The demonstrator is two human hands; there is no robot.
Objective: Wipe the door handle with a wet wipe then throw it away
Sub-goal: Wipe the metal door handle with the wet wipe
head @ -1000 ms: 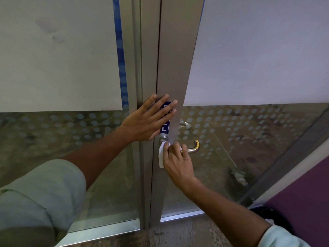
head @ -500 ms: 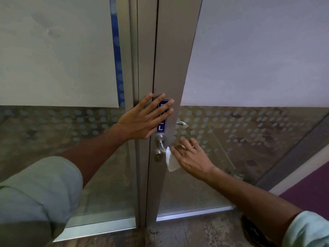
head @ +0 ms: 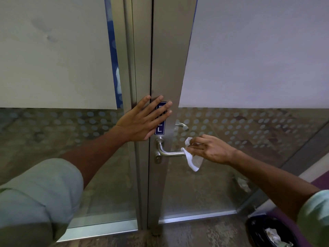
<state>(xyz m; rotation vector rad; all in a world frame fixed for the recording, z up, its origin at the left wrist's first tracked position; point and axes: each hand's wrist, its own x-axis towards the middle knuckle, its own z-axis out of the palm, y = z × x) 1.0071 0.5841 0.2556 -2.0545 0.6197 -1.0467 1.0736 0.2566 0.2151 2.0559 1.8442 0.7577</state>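
Right hand is pinching the wipe w/ fingertips at the door handle tip; left hand, fingers spread, is bracing the frame. Loose pinch: wipe's maybe slipping off, missing the handle's underside.

Both forearms are bare from wrist to elbow. Behind the left hand, a pale mint-green sleeve sits bunched above the elbow, its rolled cuff forming a soft, thick fold. Behind the right hand, the same light green cloth ends at the elbow. Both hands show no rings, watch or bands.
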